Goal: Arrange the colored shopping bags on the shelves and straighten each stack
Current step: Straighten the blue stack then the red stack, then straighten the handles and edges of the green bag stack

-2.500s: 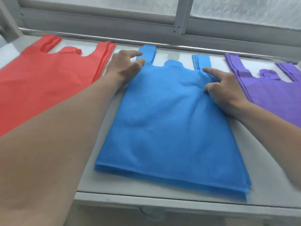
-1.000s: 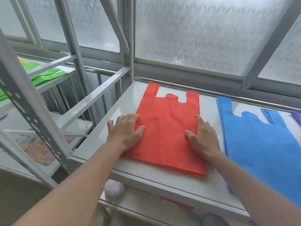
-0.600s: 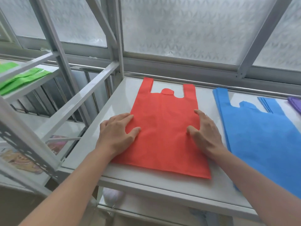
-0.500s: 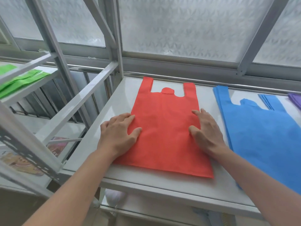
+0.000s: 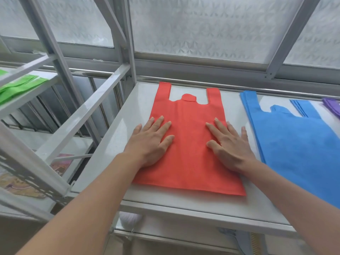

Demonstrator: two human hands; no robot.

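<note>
A stack of red shopping bags lies flat on the grey shelf, handles toward the window. My left hand rests palm down on the stack's left edge, fingers spread. My right hand lies flat on its right half, fingers apart. To the right sits a stack of blue bags, apart from the red one. A corner of purple bags shows at the far right. Green bags lie on a neighbouring shelf at the far left.
Grey metal uprights and a slanted brace stand left of the shelf. A frosted window runs behind it. A lower shelf shows below the front edge, with a white round object on it.
Both hands moved from the blue stack to the red stack. Over the last half second they slid inward onto the red bags and flattened, fingers stretched forward.
</note>
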